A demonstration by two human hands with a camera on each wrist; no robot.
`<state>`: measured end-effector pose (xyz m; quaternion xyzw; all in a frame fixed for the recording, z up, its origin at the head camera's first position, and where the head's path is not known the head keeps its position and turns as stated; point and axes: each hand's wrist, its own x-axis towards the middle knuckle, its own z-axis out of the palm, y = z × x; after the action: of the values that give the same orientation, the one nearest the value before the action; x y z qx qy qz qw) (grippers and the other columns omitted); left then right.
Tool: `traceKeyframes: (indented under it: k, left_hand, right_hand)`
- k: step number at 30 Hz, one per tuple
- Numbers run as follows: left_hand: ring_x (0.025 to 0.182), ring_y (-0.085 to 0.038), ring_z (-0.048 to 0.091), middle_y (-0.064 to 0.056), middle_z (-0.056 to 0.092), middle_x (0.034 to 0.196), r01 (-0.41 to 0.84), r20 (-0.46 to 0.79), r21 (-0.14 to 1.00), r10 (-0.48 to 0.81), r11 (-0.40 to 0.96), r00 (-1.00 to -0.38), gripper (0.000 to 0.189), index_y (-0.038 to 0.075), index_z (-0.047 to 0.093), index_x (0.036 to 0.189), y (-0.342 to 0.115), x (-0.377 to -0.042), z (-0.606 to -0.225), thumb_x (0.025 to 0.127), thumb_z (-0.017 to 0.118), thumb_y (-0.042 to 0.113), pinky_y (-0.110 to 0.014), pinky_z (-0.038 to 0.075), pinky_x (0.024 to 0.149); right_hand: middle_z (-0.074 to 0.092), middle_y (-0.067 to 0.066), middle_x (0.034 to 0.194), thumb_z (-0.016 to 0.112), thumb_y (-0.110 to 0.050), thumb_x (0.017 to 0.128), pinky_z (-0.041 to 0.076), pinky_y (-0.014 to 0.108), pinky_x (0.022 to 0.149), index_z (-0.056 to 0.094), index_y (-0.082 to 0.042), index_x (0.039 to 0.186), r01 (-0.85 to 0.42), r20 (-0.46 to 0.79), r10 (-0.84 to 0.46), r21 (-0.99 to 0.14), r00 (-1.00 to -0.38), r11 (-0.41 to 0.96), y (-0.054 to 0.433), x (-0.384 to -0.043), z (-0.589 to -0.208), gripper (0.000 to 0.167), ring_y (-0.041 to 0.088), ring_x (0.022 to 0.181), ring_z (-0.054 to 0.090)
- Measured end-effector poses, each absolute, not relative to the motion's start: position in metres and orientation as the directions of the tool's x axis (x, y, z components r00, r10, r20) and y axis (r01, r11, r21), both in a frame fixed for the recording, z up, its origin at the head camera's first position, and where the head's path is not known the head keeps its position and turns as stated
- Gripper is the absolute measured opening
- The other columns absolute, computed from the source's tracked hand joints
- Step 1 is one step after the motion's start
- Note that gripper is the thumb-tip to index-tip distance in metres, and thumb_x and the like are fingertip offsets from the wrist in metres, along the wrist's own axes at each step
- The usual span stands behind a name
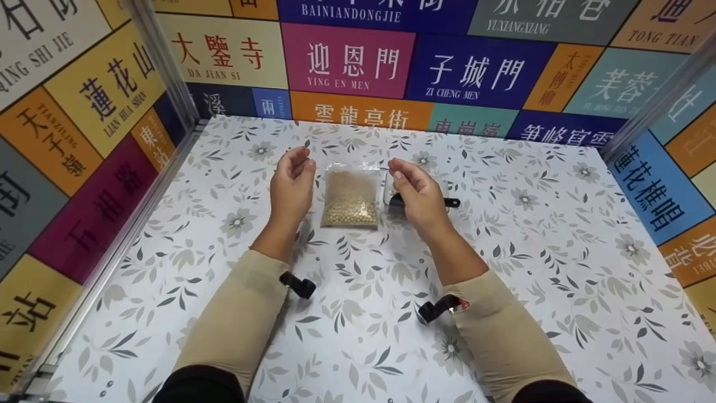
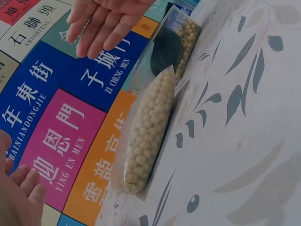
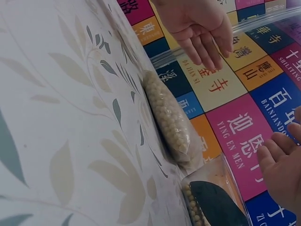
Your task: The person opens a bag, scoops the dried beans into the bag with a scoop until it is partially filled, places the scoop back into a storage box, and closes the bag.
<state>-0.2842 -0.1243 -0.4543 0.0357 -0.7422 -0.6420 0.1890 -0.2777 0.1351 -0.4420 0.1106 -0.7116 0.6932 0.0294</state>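
Note:
A clear plastic bag of pale round beans [image 1: 351, 198] lies between the two hands, its beans gathered toward the near end. To its left my left hand [image 1: 293, 187] hovers above the table with relaxed fingers and holds nothing. My right hand [image 1: 420, 196] hovers on the other side, fingers loosely bent and holding nothing. Below and behind that hand is a clear box [image 3: 225, 176] with beans inside, partly hidden in the head view. A dark utensil with a black handle [image 1: 452, 202] is at the box; its broad dark part [image 2: 165, 51] shows in the left wrist view.
A white tablecloth with grey leaves and flowers [image 1: 358, 313] covers the table. Panels with coloured name blocks [image 1: 347, 59] stand along the back and both sides. Black wrist cameras [image 1: 302, 286] are strapped over the tan sleeves.

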Motion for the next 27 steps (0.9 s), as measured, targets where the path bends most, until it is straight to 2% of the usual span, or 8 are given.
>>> traceKeyframes:
  k: [7,14,23,27]
  left_hand:
    - [0.140,-0.020,0.061,-0.005,0.064,0.150,0.226,0.270,0.955,-0.247,0.192,-0.931,0.041,0.011,0.058,0.148,-0.102,-0.295,-0.450,0.109,0.062,0.026,-0.033,0.050,0.121]
    - [0.140,-0.022,0.062,-0.009,0.065,0.149,0.268,0.290,0.955,-0.206,0.127,-0.935,0.040,0.010,0.059,0.146,-0.071,-0.300,-0.446,0.108,0.062,0.023,-0.029,0.049,0.121]
    - [0.138,-0.025,0.064,-0.009,0.067,0.146,0.309,0.315,0.949,-0.155,0.063,-0.936,0.041,0.007,0.058,0.146,-0.023,-0.300,-0.445,0.108,0.062,0.021,-0.027,0.051,0.117]
    - [0.141,-0.026,0.062,-0.009,0.066,0.148,0.324,0.328,0.945,-0.110,0.053,-0.938,0.042,0.008,0.058,0.147,-0.008,-0.297,-0.442,0.108,0.063,0.023,-0.027,0.049,0.120]
  right_hand:
    - [0.065,0.008,0.152,0.056,-0.028,0.113,0.049,0.035,0.121,0.058,-0.009,0.152,-0.201,0.193,-0.091,-0.976,-0.977,0.083,0.156,-0.278,-0.434,0.044,0.018,0.146,0.057]
    - [0.062,0.007,0.156,0.054,-0.038,0.113,0.047,0.035,0.123,0.053,-0.010,0.156,-0.192,0.189,-0.036,-0.968,-0.981,0.162,0.192,-0.279,-0.434,0.052,0.018,0.148,0.054]
    - [0.060,0.011,0.158,0.054,-0.041,0.112,0.049,0.020,0.115,0.051,-0.010,0.158,-0.160,0.179,0.068,-0.963,-0.982,0.219,0.246,-0.279,-0.433,0.056,0.019,0.148,0.054]
    - [0.059,0.012,0.158,0.053,-0.039,0.112,0.050,0.020,0.114,0.051,-0.011,0.158,-0.148,0.177,0.112,-0.962,-0.978,0.230,0.257,-0.279,-0.433,0.054,0.018,0.148,0.055]
